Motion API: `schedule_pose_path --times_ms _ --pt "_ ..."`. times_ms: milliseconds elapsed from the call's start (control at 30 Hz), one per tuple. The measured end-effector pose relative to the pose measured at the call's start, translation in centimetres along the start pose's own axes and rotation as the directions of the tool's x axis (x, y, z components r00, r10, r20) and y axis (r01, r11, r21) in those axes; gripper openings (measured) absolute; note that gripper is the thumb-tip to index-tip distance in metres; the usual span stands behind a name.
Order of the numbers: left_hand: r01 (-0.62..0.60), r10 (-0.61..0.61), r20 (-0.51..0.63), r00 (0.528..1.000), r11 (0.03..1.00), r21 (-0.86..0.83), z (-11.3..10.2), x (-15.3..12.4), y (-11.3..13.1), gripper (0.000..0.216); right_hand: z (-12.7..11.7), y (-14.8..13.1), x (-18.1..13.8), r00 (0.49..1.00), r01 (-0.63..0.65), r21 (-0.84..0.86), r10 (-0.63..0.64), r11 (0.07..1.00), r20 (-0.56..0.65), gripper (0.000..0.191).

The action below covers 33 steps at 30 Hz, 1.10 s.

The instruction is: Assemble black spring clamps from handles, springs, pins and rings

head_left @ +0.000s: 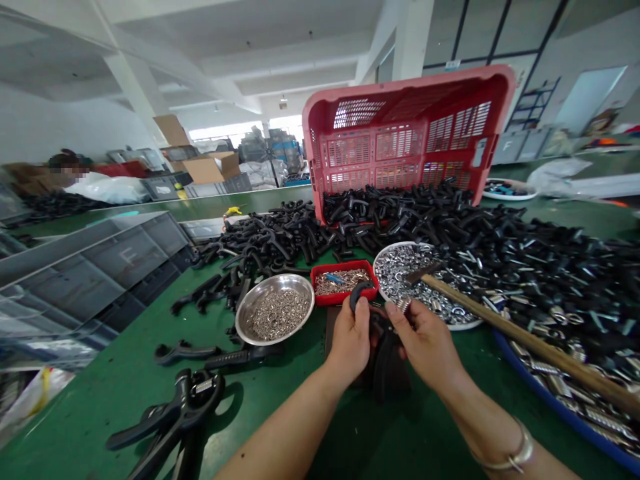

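My left hand point(351, 337) is closed around a black plastic hand-grip handle point(361, 291), whose curved end sticks up past the thumb. My right hand point(425, 340) pinches a small metal coil spring point(403, 305) between thumb and fingers, close beside the handle. A second black handle point(384, 367) hangs below and between my hands; how it joins the first is hidden. Beneath them lies a dark block or plate point(333, 327). Just beyond stand a red tray point(314, 293) of small metal pins and a white bowl point(378, 270) of small metal parts.
A steel bowl point(241, 327) of small rings stands left. A hammer point(470, 303) lies across the right bowl and a blue-rimmed basin point(530, 380) of springs. Assembled hand grips point(183, 413) lie front left. A tipped red crate point(410, 83) spills black handles. Grey crates point(125, 260) stand left; a person point(75, 173) is beyond.
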<state>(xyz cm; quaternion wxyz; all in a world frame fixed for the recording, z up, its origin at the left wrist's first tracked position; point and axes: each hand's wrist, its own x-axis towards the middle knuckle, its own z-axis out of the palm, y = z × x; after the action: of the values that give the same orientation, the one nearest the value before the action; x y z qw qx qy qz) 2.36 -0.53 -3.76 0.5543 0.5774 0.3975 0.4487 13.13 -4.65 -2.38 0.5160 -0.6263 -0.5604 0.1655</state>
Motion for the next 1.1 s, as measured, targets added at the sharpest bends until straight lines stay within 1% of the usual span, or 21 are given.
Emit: schedule_pose_path --times_ms 67,167,233,300,367,400,467,533,600,700,767,867,1000,1067,1100 --pt "-0.044 0.045 -0.031 0.998 0.998 0.052 0.0 0.5 -0.2 0.037 0.2 0.1 0.7 0.999 0.034 -0.075 -0.036 0.997 -0.029 0.030" --pt "-0.078 0.081 -0.034 0.996 0.993 0.087 -0.1 1.3 -0.5 0.037 0.5 0.1 1.8 0.987 0.135 -0.235 -0.150 0.963 -0.048 0.030" --pt "-0.104 0.107 -0.026 0.994 0.990 0.095 -0.4 2.0 -0.6 0.037 0.8 0.3 2.5 0.977 0.189 -0.286 -0.209 0.940 -0.041 0.029" --pt "-0.161 0.165 -0.023 0.986 0.980 0.117 -0.8 2.6 -0.6 0.035 1.2 0.8 3.2 0.967 0.231 -0.301 -0.252 0.925 -0.032 0.029" --pt "-0.205 0.209 -0.010 0.978 0.967 0.149 -1.3 3.1 -0.7 0.033 1.6 1.5 3.8 0.954 0.292 -0.315 -0.299 0.903 0.027 0.028" --pt "-0.206 0.209 0.000 0.978 0.964 0.167 -1.5 3.4 -0.7 0.034 1.8 2.0 4.1 0.945 0.326 -0.315 -0.319 0.891 0.076 0.027" --pt "-0.172 0.172 0.015 0.985 0.965 0.199 -1.9 3.7 -1.0 0.040 2.1 2.9 4.5 0.927 0.372 -0.281 -0.338 0.885 0.162 0.025" --pt "-0.133 0.133 0.014 0.991 0.967 0.215 -2.1 4.0 -1.3 0.045 2.3 3.4 4.7 0.919 0.379 -0.231 -0.335 0.896 0.209 0.023" --pt "-0.111 0.111 0.014 0.994 0.970 0.216 -2.2 4.1 -1.8 0.048 2.2 3.6 4.8 0.918 0.367 -0.218 -0.313 0.904 0.244 0.023" --pt "-0.108 0.105 0.025 0.994 0.969 0.220 -2.2 4.1 -2.3 0.046 2.0 3.1 4.8 0.919 0.323 -0.305 -0.220 0.896 0.328 0.027" --pt "-0.126 0.122 0.035 0.992 0.965 0.231 -2.2 4.0 -2.5 0.044 1.7 2.7 4.8 0.908 0.311 -0.380 -0.154 0.871 0.391 0.029" --pt "-0.153 0.141 0.064 0.988 0.956 0.250 -2.2 3.9 -2.5 0.044 1.4 2.4 4.7 0.892 0.326 -0.428 -0.124 0.843 0.434 0.030" --pt "-0.196 0.157 0.150 0.976 0.935 0.296 -2.4 3.9 -2.1 0.045 1.2 2.7 4.8 0.865 0.356 -0.361 -0.157 0.862 0.477 0.028" --pt "-0.221 0.164 0.184 0.969 0.910 0.351 -2.6 3.9 -1.7 0.045 1.3 3.0 4.8 0.859 0.339 -0.306 -0.159 0.890 0.487 0.028" --pt "-0.225 0.157 0.197 0.968 0.890 0.398 -2.7 3.9 -1.5 0.046 1.5 3.2 4.9 0.865 0.316 -0.271 -0.158 0.909 0.477 0.028"
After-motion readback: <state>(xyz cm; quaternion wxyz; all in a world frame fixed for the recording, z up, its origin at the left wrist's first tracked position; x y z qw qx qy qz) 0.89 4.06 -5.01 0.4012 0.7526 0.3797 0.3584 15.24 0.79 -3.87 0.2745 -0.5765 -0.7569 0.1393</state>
